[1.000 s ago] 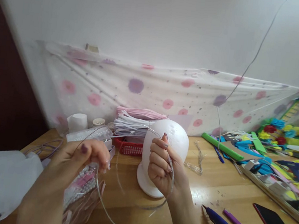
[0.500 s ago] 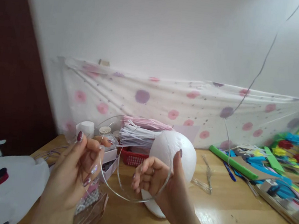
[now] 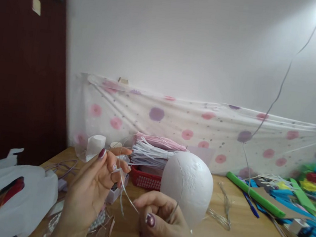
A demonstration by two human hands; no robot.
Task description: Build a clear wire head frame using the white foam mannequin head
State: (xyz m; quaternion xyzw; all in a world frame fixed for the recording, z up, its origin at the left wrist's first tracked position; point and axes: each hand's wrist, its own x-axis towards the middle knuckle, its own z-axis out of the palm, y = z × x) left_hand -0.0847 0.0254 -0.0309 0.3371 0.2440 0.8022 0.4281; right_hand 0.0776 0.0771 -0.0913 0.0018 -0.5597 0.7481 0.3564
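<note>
Both hands are working a thin wire in the lower middle of the frame.

The left hand [image 3: 96, 180] is pinching one end of the wire [image 3: 127, 198], the right hand [image 3: 160, 221] is gripping the other; it is running up over the foam head [image 3: 188, 186], looking loosely shaped, not yet fastened.

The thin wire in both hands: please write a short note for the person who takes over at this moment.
Left hand: raised, fingertips pinching one end of the thin wire.
Right hand: lower, fingers closed on the same wire in front of the white foam ball.
Wire: bent between the two hands, one part rising over the ball.
Around: red basket with white and pink strips behind the ball; white plastic bag at left.
Done: wire gripped at both ends.
Left: wire not fixed to anything; the shaping looks unfinished.
</note>
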